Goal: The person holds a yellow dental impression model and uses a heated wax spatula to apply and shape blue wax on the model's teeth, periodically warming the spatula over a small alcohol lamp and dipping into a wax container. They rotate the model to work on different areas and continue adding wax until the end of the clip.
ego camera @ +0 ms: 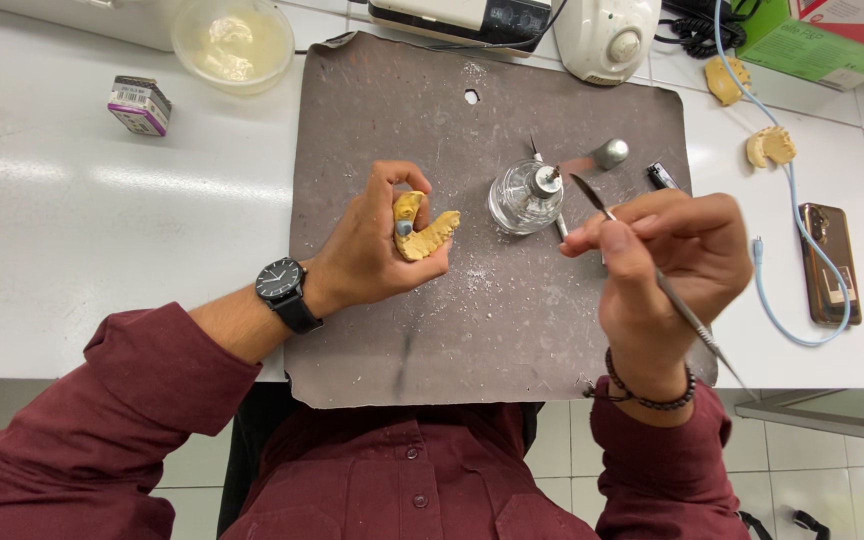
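Dental cast [428, 236] (left hand [372, 250])

The yellow horseshoe-shaped cast [424, 232] sits tilted in the left hand [377, 250], raised over the grey mat [472, 320], left of the glass burner [527, 197]; the thin metal tool [652, 275] slants in the right hand [667, 265], its tip at the burner's wick.

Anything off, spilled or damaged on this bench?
White powder specks are scattered over the grey work mat, whose edges are ragged. A dark streak marks its near edge. Nothing has tipped over; the glass spirit lamp stands upright.
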